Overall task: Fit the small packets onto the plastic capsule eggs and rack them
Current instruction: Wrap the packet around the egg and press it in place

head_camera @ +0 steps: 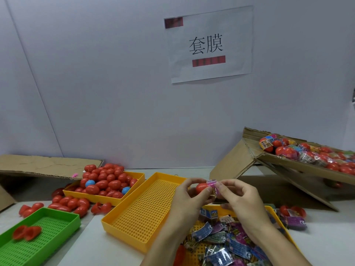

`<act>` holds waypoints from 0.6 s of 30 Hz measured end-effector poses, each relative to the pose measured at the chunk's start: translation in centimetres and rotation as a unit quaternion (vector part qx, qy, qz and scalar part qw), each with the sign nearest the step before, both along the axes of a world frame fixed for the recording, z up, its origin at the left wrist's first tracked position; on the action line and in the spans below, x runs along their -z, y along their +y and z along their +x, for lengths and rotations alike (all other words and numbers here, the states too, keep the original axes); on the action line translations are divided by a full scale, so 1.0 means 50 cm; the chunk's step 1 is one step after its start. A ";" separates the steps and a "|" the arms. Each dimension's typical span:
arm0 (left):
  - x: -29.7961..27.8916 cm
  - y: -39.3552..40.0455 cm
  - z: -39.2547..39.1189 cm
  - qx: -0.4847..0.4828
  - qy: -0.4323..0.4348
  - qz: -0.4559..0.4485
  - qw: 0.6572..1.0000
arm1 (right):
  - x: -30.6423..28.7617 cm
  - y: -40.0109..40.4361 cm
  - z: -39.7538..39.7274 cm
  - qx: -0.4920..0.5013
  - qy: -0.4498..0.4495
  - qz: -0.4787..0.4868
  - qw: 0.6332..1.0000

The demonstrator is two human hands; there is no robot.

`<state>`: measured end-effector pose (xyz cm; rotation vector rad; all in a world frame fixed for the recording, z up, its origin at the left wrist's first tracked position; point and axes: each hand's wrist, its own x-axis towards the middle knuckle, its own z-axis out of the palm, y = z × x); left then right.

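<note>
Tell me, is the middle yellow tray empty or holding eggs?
Empty: the middle yellow tray shows only its bare perforated floor; both hands work above its right edge.

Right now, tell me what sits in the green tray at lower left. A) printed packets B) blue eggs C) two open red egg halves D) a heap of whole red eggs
C: the green tray holds only two open red egg halves, lying hollow on its perforated floor.
</note>
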<state>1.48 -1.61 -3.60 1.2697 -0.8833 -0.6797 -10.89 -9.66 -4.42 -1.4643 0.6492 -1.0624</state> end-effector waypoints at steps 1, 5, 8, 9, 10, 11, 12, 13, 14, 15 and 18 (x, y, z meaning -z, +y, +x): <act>0.000 0.000 -0.001 -0.003 -0.020 -0.001 1.000 | 0.000 0.001 0.002 -0.013 -0.009 0.022 1.000; 0.000 0.001 -0.004 -0.011 -0.091 -0.001 0.996 | -0.001 0.005 0.004 -0.047 -0.019 0.055 0.997; 0.001 0.002 -0.004 -0.025 -0.118 -0.002 0.993 | 0.000 0.003 0.002 -0.058 -0.018 0.060 0.996; 0.000 0.002 -0.003 -0.026 -0.125 -0.005 0.992 | 0.000 0.003 0.002 -0.058 -0.018 0.060 0.996; 0.000 0.003 -0.003 -0.024 -0.128 -0.008 0.991 | 0.001 0.003 0.002 -0.057 -0.018 0.058 0.997; -0.001 0.004 -0.004 -0.020 -0.129 -0.011 0.991 | 0.001 0.003 0.002 -0.055 -0.016 0.055 0.997; -0.001 0.005 -0.004 -0.015 -0.126 -0.013 0.992 | 0.001 0.003 0.001 -0.053 -0.013 0.051 0.997; -0.001 0.005 -0.003 -0.009 -0.121 -0.016 0.992 | 0.001 0.002 0.001 -0.050 -0.010 0.047 0.998; -0.001 0.006 -0.003 -0.003 -0.115 -0.018 0.993 | 0.002 0.001 0.001 -0.047 -0.008 0.044 0.998; -0.001 0.006 -0.004 0.003 -0.107 -0.020 0.994 | 0.002 0.000 0.000 -0.044 -0.007 0.041 0.998; -0.002 0.005 -0.007 0.011 -0.073 -0.023 0.997 | 0.004 -0.003 0.000 -0.044 -0.010 0.035 0.998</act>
